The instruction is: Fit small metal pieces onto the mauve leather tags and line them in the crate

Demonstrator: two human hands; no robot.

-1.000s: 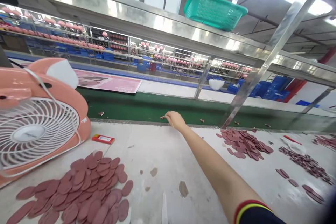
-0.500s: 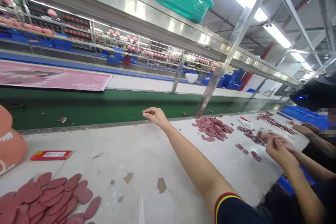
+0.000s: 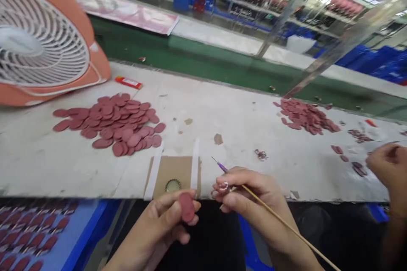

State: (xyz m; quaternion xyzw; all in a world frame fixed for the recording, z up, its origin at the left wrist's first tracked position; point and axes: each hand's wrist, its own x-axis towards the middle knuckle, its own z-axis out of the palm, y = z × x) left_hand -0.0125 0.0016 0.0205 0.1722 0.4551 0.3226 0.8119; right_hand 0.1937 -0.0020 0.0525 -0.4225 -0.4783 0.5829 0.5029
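Note:
My left hand (image 3: 165, 216) is closed in a pinch on a dark red oval piece (image 3: 187, 207), its flat face showing, over the table's near edge. To its right, my right hand (image 3: 251, 190) grips a thin brush (image 3: 276, 216) with a wooden handle and a purple neck, the tip pointing up and left. Small curled dark red and white bits (image 3: 222, 188) are also between its fingers. Behind my left hand lies a brown board (image 3: 178, 167) with white strips and a round, dark-toothed cap-like thing (image 3: 173, 184). A heap of dark red ovals (image 3: 117, 120) lies further left.
An orange fan (image 3: 98, 59) stands at left, near a red packet (image 3: 129, 82). Below is a blue tray (image 3: 79, 228) with rows of pieces. Another oval heap (image 3: 307, 114) and a co-worker's hand (image 3: 389, 169) are at right. A green belt (image 3: 203, 59) runs behind the table.
My view has swung down and left, bringing the fan and tray in. An arm stretched to the belt's edge has drawn back; both my hands now show at the near edge, holding things.

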